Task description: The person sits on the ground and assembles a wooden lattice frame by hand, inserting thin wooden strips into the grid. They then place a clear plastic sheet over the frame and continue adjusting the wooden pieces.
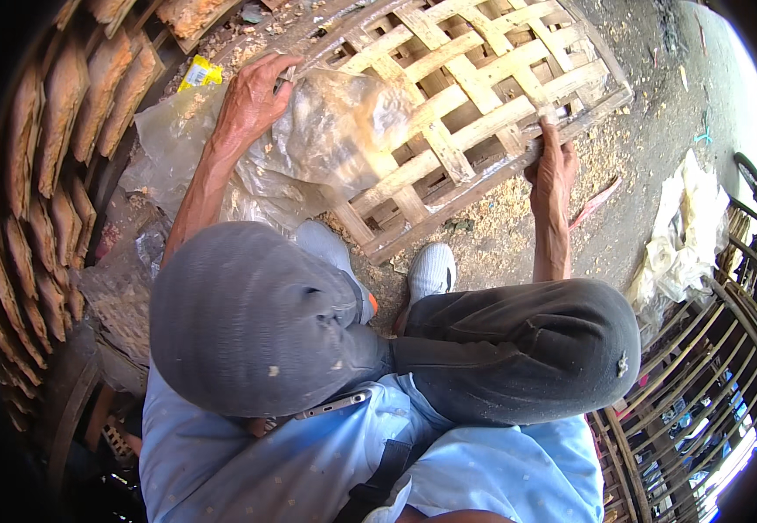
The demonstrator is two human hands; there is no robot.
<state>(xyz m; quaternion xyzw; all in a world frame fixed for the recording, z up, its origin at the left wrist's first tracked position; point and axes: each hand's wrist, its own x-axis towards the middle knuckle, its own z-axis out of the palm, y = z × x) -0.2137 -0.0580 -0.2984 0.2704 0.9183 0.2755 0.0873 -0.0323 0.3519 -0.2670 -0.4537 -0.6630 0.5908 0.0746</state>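
A woven bamboo panel (470, 65) in a wooden frame lies tilted on the ground in front of my feet. My right hand (555, 166) is closed on the near right edge of its frame, one finger stretched toward the slats. At the panel's left end my left hand (261, 94) is curled over a crumpled clear plastic sheet (326, 131). A small dark, shiny bit shows between its thumb and fingers; what it is I cannot make out. The sheet covers the left part of the panel and spreads over the ground.
Stacked rough wooden slabs (64, 113) rise along the left. A yellow wrapper (200, 73) lies beside the sheet. Wood shavings (487, 213) litter the ground. At right are a pale plastic sheet (679, 231) and a slatted bamboo basket (684, 392). A phone (335, 404) lies on my lap.
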